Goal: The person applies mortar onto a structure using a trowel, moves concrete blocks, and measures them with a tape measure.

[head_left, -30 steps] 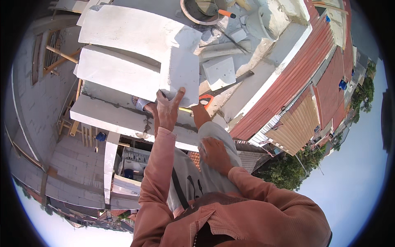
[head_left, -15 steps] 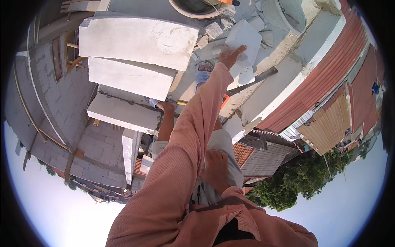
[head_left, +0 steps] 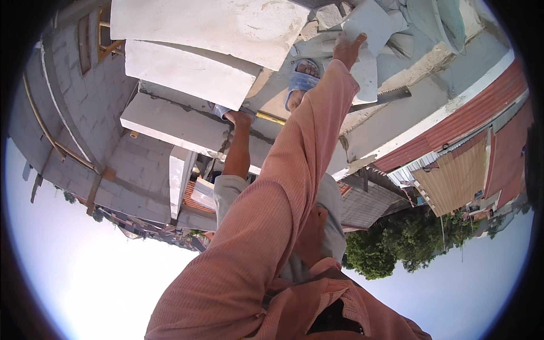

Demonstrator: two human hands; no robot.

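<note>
The left arm stretches far out, its pink sleeve (head_left: 272,164) cutting right across the view, and there at the end of it the left hand (head_left: 348,50) is down on a small white block (head_left: 371,21)! The thumb lies over the block's near edge while the other fingers bend at its left side, blurred; whether they grip it or merely rest there, I cannot tell. The block sits among the broken pieces (head_left: 328,16), up against a second white block (head_left: 366,78) just nearer the person. Right beside that one lies a saw (head_left: 391,96), toothed blade angled up to the right, the other end hidden behind the sleeve.

The right hand (head_left: 310,235) is back at the thigh, resting on the grey shorts (head_left: 333,226), partly covered by the left arm. Its fingers look curled, but I can't tell whether they hold anything.

Down by the feet, a blue sandal (head_left: 301,84) is planted near the left hand, a yellow strip (head_left: 271,118) lies between the feet, and two big white slabs (head_left: 209,22) stretch off to the left.
</note>
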